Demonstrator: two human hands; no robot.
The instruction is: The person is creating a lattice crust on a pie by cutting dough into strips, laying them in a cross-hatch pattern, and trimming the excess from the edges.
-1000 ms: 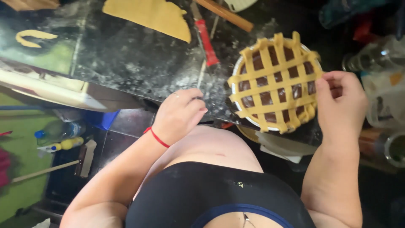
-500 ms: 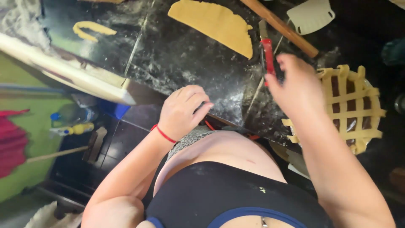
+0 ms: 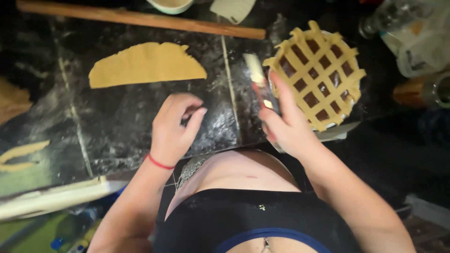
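Note:
My right hand [image 3: 287, 122] grips a knife [image 3: 255, 70] with a red handle and a pale, dough-smeared blade. The blade points away from me, just left of the pie [image 3: 318, 72]. That pie sits in a round tin under a lattice of dough strips whose ends hang over the rim. My left hand [image 3: 174, 127], with a red band at the wrist, rests on the floured dark counter [image 3: 117, 122]. Its fingers are curled in and nothing shows in them. A half-round sheet of rolled dough [image 3: 145, 65] lies on the counter beyond the left hand.
A wooden rolling pin [image 3: 140, 18] lies across the far side of the counter. A bowl [image 3: 171, 4] and a white scraper [image 3: 232, 9] sit behind it. Loose dough strips [image 3: 21, 152] lie at the far left. Glass jars [image 3: 412, 37] stand to the right of the pie.
My right hand left the pie's right edge, took the red-handled knife off the counter and now holds it by the pie's left edge. My left hand stayed on the counter.

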